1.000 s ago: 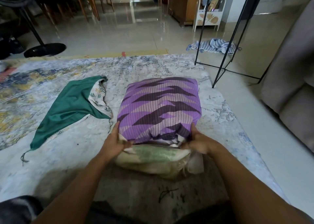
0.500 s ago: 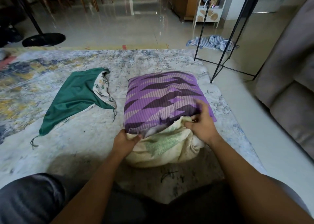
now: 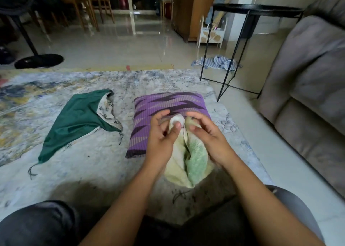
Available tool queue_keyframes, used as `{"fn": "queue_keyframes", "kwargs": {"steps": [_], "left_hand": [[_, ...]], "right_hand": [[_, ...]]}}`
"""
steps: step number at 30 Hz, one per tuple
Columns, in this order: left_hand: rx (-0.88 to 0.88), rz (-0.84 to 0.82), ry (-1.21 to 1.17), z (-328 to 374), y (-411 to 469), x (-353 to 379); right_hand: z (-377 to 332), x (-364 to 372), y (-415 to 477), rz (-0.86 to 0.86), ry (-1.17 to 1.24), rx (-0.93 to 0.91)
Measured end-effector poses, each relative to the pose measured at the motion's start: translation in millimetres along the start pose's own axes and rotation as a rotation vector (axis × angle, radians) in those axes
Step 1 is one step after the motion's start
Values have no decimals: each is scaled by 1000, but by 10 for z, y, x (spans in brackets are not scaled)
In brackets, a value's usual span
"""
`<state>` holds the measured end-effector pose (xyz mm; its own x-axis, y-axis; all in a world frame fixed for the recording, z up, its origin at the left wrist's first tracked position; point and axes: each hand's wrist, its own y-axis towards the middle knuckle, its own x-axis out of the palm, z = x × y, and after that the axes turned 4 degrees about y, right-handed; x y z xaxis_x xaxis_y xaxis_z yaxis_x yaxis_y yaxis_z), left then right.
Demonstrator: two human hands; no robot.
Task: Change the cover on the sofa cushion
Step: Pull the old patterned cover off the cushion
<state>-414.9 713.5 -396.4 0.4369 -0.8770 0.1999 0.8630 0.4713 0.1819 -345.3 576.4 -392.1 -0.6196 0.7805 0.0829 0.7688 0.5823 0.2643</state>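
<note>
A cushion in a purple zigzag cover (image 3: 168, 104) lies on the rug in front of me. From its near end a pale yellow-green cloth (image 3: 194, 161) hangs out, gathered upward into a bunch. My left hand (image 3: 162, 137) pinches the white top of that bunch between thumb and fingers. My right hand (image 3: 207, 135) is beside it with curled fingers touching the cloth's right edge. A dark green cover (image 3: 76, 122) with a leaf-print lining lies flat on the rug to the left.
The patterned rug (image 3: 74, 171) covers the floor under everything. A grey sofa (image 3: 308, 89) stands at right, a black metal side table (image 3: 248, 40) behind the cushion, a striped cloth (image 3: 216, 63) under it, a fan base (image 3: 39, 61) far left. My knees fill the bottom edge.
Both hands have left the cushion's near corners and come together over its middle, pulling the yellow-green cloth up into a bunch. The cushion has shifted slightly away.
</note>
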Motion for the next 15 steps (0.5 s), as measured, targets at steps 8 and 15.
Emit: {"fn": "queue_keyframes", "kwargs": {"steps": [8, 15], "left_hand": [[-122, -224, -319, 358, 166, 435], [160, -417, 424, 203, 406, 554]], "right_hand": [[-53, -176, -20, 152, -179, -135], [-230, -685, 33, 542, -250, -288]]}}
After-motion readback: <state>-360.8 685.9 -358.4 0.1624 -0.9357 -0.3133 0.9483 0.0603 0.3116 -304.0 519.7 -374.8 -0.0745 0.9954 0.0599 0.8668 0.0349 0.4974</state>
